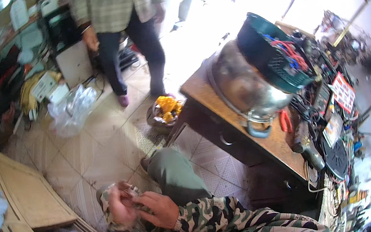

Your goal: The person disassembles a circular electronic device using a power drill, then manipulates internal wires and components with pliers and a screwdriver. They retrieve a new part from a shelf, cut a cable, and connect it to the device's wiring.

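My left hand and my right hand meet in front of my body, above my lap. The left is smeared by motion, and its fingers point up. The right hand's fingers are bent and pressed together toward the left hand. Something small and greyish seems to lie between the fingertips, too blurred to name. Camouflage sleeves cover both forearms. Below and beyond the hands is my knee in green trousers.
At right, a wooden desk bears a large metal pot, a dark green basket with cables, red-handled pliers and clutter. A person stands ahead near a bin. A plastic bag and wooden drawers are left.
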{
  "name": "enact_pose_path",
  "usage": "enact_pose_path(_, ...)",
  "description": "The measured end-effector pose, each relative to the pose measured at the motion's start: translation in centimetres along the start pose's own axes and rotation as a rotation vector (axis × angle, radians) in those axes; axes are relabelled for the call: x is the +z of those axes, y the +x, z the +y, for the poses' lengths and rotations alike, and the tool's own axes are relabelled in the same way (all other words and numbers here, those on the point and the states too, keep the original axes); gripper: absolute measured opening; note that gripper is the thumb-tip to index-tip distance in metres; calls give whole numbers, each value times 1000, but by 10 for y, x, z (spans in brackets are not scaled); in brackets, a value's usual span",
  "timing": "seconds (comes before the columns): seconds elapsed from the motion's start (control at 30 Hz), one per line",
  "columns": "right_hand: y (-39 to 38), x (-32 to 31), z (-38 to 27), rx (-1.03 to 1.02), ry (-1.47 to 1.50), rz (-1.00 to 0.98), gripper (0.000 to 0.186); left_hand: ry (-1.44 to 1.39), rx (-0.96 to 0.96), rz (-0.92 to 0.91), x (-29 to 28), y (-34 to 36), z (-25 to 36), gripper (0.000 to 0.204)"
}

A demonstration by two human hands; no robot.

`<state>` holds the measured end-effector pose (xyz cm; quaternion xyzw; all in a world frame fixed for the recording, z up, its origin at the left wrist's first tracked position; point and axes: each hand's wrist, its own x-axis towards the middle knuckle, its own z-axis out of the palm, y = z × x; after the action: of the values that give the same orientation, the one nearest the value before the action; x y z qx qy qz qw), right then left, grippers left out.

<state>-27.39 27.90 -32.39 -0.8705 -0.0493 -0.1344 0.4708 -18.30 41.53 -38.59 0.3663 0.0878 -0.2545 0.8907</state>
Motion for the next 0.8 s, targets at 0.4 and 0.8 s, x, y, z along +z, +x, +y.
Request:
enact_pose_path(0.4,5,-49,59,21,-122,261,46,555,-245,-130,99,7,-16,49)
enact_pose_path(0.8,65,-269,-127,321,254,475,36,930,-133,-530,337,-29,117,42)
